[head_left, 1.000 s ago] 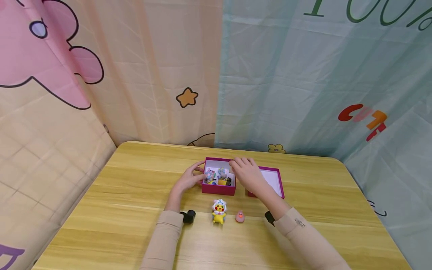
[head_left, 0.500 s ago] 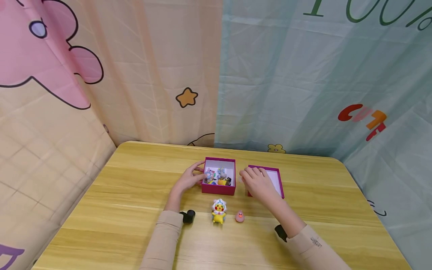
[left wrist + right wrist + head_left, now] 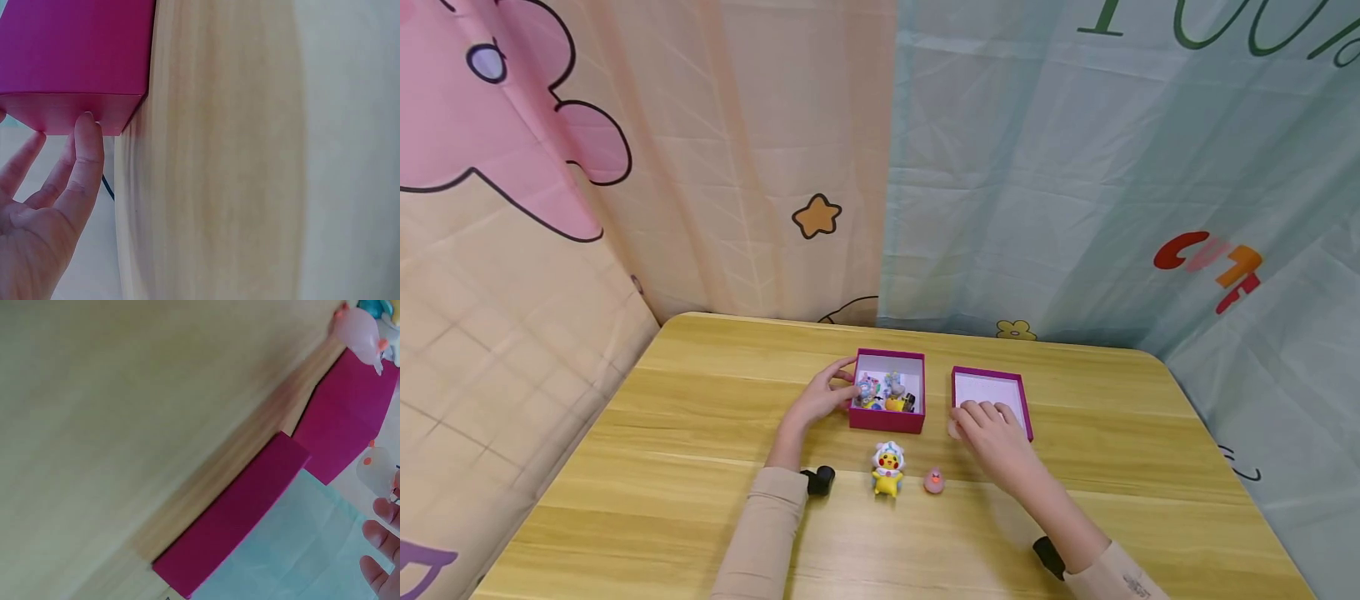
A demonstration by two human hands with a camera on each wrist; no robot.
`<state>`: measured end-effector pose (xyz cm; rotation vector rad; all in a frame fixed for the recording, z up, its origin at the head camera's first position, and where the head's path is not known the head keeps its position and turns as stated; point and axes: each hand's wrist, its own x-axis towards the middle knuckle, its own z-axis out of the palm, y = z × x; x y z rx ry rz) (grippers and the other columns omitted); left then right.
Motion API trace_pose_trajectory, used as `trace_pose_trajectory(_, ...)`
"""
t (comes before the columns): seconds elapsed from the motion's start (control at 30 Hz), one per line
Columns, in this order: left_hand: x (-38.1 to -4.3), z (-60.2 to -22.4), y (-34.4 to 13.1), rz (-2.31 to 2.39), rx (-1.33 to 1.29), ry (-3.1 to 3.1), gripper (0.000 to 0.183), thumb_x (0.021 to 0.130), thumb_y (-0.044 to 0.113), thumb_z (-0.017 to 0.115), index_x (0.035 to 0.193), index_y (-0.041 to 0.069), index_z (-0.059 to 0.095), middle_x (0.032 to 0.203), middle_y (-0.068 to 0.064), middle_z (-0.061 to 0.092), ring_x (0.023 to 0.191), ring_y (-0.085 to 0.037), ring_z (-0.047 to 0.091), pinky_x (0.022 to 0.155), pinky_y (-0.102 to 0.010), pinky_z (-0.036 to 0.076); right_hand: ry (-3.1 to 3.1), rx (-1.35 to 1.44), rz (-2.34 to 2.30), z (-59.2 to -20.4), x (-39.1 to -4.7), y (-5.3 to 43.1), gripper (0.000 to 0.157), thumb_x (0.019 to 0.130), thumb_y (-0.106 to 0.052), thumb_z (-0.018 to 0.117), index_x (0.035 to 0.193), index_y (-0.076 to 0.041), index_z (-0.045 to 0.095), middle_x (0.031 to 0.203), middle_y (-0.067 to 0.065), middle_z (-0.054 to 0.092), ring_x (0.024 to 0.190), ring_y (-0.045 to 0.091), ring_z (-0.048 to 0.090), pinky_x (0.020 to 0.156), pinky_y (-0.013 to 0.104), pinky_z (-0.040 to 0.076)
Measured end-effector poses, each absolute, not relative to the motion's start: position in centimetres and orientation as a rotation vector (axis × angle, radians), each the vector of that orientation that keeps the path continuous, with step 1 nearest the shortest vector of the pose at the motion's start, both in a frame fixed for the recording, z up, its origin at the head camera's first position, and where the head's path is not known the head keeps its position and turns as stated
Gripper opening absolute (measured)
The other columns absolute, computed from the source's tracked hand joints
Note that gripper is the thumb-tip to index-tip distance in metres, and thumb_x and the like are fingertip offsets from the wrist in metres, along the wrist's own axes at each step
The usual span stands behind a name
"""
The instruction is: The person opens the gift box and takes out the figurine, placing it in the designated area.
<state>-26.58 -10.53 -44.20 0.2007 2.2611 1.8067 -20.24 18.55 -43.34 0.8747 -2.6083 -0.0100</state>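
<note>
Straightened fingers of my left hand (image 3: 816, 398) touch the left side of a magenta box (image 3: 886, 423); its thumb is at the rim. Several small toy figures lie inside the box. My right hand (image 3: 1000, 437) pinches a small white rounded toy figure (image 3: 375, 470) with orange spots, near the left front of a shallow magenta lid (image 3: 988, 385). The hand hides part of that lid. In front of the box stands a yellow toy figure in a white hood (image 3: 887, 471), with a small pink toy duck (image 3: 934, 481) to its right.
The wooden table (image 3: 715, 375) bears everything and has rounded back corners. Printed curtains (image 3: 760, 150) hang behind it and at the sides. Each wrist wears a small black camera (image 3: 822, 481).
My right hand has moved from over the box rightward and toward the front, carrying the small white toy figure to the lid's front left. My left hand has stayed at the box.
</note>
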Motion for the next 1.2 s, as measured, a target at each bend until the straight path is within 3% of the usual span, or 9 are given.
trace_pose_trajectory(0.2, -27.8, -46.3, -10.6, 1.825, 0.176, 2.267, 0.059, 0.087, 0.004, 0.059, 0.141, 0.007, 0.034, 0.117, -0.024, 0.047, 0.088, -0.027, 0.059, 0.074, -0.035, 0.053, -2.586, 0.885, 0.053, -44.5, -19.0, 19.2, 0.026, 0.082, -0.02, 0.068, 0.105, -0.014, 0.057, 0.099, 0.0, 0.055, 0.088, 0.021, 0.051, 0.081, 0.041, 0.043)
trace_pose_trajectory(0.4, -28.0, -46.7, -10.6, 1.826, 0.182, 2.286, 0.06, 0.087, 0.003, 0.058, 0.141, 0.008, 0.034, 0.116, -0.024, 0.047, 0.087, -0.026, 0.059, 0.073, -0.034, 0.054, -2.545, 0.93, 0.048, -45.5, -17.7, 19.9, 0.022, 0.083, -0.017, 0.065, 0.102, -0.013, 0.056, 0.096, 0.0, 0.054, 0.085, 0.021, 0.05, 0.075, 0.039, 0.043)
trace_pose_trajectory(0.43, -27.9, -46.6, -10.6, 1.828, 0.176, 2.285, 0.06, 0.086, 0.003, 0.058, 0.141, 0.009, 0.034, 0.116, -0.024, 0.047, 0.087, -0.026, 0.059, 0.073, -0.034, 0.054, -2.532, 0.94, 0.046, -45.7, -17.6, 20.0, 0.015, 0.088, -0.02, 0.058, 0.101, -0.013, 0.056, 0.095, 0.001, 0.053, 0.084, 0.021, 0.05, 0.074, 0.039, 0.043)
trace_pose_trajectory(0.53, -27.9, -46.5, -10.7, 1.828, 0.174, 2.288, 0.06, 0.086, 0.003, 0.058, 0.141, 0.009, 0.034, 0.116, -0.024, 0.047, 0.087, -0.027, 0.059, 0.072, -0.033, 0.054, -2.523, 0.951, 0.059, -46.0, -17.1, 20.2, 0.019, 0.096, -0.026, 0.043, 0.1, -0.013, 0.056, 0.095, 0.0, 0.053, 0.084, 0.02, 0.05, 0.075, 0.04, 0.044)
trace_pose_trajectory(0.63, -27.9, -46.5, -10.6, 1.82, 0.177, 2.29, 0.059, 0.086, 0.003, 0.058, 0.14, 0.009, 0.035, 0.116, -0.023, 0.047, 0.086, -0.025, 0.059, 0.072, -0.033, 0.054, -2.516, 0.955, 0.079, -46.2, -16.7, 20.3, 0.016, 0.095, -0.026, 0.046, 0.098, -0.013, 0.056, 0.095, 0.0, 0.054, 0.083, 0.02, 0.05, 0.075, 0.04, 0.044)
trace_pose_trajectory(0.7, -28.0, -46.5, -10.6, 1.813, 0.179, 2.293, 0.059, 0.086, 0.003, 0.058, 0.14, 0.009, 0.035, 0.116, -0.023, 0.047, 0.084, -0.024, 0.059, 0.072, -0.033, 0.054, -2.502, 0.955, 0.092, -46.3, -16.5, 20.5, 0.014, 0.085, -0.02, 0.061, 0.097, -0.014, 0.056, 0.093, 0.0, 0.054, 0.082, 0.02, 0.05, 0.075, 0.04, 0.045)
trace_pose_trajectory(0.77, -28.0, -46.6, -10.6, 1.812, 0.177, 2.291, 0.059, 0.087, 0.003, 0.058, 0.14, 0.009, 0.035, 0.116, -0.023, 0.047, 0.084, -0.024, 0.059, 0.072, -0.034, 0.054, -2.48, 0.962, 0.109, -46.4, -16.3, 20.6, 0.019, 0.079, -0.018, 0.065, 0.095, -0.014, 0.056, 0.091, -0.001, 0.054, 0.08, 0.02, 0.051, 0.074, 0.04, 0.044)
trace_pose_trajectory(1.2, -27.9, -46.7, -10.6, 1.811, 0.182, 2.298, 0.058, 0.087, 0.003, 0.057, 0.14, 0.01, 0.035, 0.117, -0.023, 0.047, 0.087, -0.025, 0.059, 0.073, -0.034, 0.054, -2.545, 0.974, 0.042, -46.9, -15.8, 20.8, 0.019, 0.079, -0.018, 0.066, 0.095, -0.016, 0.056, 0.09, -0.004, 0.051, 0.079, 0.016, 0.048, 0.072, 0.035, 0.042)
